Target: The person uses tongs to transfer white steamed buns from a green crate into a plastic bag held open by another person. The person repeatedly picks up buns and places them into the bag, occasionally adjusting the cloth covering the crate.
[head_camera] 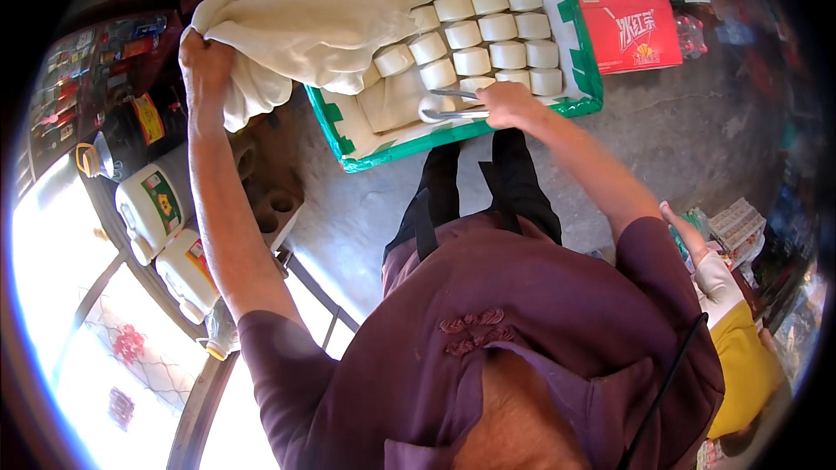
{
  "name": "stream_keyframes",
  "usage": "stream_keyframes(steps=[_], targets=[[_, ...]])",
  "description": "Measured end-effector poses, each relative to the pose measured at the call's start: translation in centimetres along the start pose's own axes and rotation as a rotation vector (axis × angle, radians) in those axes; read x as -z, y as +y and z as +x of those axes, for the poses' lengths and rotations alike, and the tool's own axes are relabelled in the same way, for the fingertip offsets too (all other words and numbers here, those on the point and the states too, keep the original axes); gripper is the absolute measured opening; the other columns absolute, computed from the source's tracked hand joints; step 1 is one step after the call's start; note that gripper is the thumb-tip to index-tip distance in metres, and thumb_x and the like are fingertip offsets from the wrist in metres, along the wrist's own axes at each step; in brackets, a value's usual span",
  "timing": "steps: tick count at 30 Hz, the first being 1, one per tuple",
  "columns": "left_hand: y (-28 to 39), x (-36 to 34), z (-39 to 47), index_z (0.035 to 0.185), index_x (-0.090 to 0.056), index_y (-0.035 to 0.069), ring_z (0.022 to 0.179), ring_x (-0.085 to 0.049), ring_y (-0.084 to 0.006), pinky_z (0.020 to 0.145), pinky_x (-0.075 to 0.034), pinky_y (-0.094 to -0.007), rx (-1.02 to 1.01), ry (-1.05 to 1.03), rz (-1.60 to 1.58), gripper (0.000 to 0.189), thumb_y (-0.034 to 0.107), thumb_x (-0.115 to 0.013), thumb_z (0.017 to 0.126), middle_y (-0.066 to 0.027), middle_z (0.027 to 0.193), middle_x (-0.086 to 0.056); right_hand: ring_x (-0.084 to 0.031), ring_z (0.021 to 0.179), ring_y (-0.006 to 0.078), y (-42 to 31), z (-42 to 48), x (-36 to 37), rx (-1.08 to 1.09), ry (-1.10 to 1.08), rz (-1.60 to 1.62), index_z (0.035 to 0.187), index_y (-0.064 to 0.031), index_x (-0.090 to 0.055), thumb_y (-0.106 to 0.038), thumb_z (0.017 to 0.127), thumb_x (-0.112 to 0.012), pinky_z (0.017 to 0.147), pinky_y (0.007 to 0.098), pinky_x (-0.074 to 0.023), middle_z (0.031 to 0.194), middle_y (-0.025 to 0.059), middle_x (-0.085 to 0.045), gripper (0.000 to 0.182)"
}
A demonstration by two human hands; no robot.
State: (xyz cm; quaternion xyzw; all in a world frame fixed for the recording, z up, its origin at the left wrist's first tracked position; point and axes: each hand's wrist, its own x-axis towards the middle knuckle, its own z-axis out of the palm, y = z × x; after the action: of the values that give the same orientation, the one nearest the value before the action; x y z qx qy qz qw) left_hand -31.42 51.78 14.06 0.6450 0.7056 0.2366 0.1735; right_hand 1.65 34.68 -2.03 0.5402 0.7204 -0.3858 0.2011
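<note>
In my left hand (206,64) is the bunched edge of a cream cloth (313,6), lifted at the left of a box (405,149) edged with green tape. The cloth still lies over the far left part of the box. Rows of white steamed buns (467,34) show on the right side, on a pale lining. My right hand (509,104) grips metal tongs (457,115) over the near edge of the box. The tongs' tips are apart, around or just over one bun (436,104) near the front; contact cannot be told.
A red drink carton (630,29) stands right of the box. White plastic jugs (153,205) and a perforated block (277,205) are at the left. Shelves with packaged goods (134,52) line the far left. Another person in yellow and white (738,352) is at the lower right, near egg trays (737,228).
</note>
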Motion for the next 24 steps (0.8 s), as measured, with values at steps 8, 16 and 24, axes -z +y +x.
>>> stream_keyframes(steps=[8, 16, 24], targets=[[0.9, -1.2, 0.1, 0.096, -0.059, 0.001, 0.085, -0.060, -0.0227, 0.073, -0.045, -0.0314, 0.024, -0.008, -0.019, 0.031, 0.020, -0.060, 0.071, -0.0154, 0.091, -0.062, -0.058, 0.056, 0.0257, -0.6, 0.0, 0.4, -0.068, -0.235, 0.256, 0.092, -0.0040, -0.058, -0.007, 0.061, -0.054, 0.049, 0.0361, -0.0451, 0.063, 0.0136, -0.058, 0.031], [1.2, -0.6, -1.0, 0.102, -0.059, 0.003, 0.084, -0.058, -0.0176, 0.073, -0.045, -0.0296, 0.043, -0.025, -0.091, 0.034, 0.018, -0.060, 0.072, -0.0120, 0.093, -0.063, -0.048, 0.038, 0.0179, -0.1, -1.1, -1.0, -0.139, -0.203, 0.732, 0.085, 0.0010, -0.056, -0.019, 0.064, -0.063, 0.038, 0.0323, -0.0387, 0.050, 0.0092, -0.050, 0.030], [2.2, -0.6, -1.1, 0.098, -0.059, 0.002, 0.081, -0.059, -0.0183, 0.072, -0.045, -0.0291, -0.002, -0.022, -0.156, 0.030, 0.017, -0.058, 0.072, -0.0120, 0.089, -0.063, -0.058, 0.046, 0.0219, -1.2, 0.9, -2.7, -0.260, -0.227, 0.492, 0.072, 0.0039, -0.060, -0.015, 0.059, -0.058, 0.046, 0.0325, -0.0465, 0.060, 0.0146, -0.059, 0.023]])
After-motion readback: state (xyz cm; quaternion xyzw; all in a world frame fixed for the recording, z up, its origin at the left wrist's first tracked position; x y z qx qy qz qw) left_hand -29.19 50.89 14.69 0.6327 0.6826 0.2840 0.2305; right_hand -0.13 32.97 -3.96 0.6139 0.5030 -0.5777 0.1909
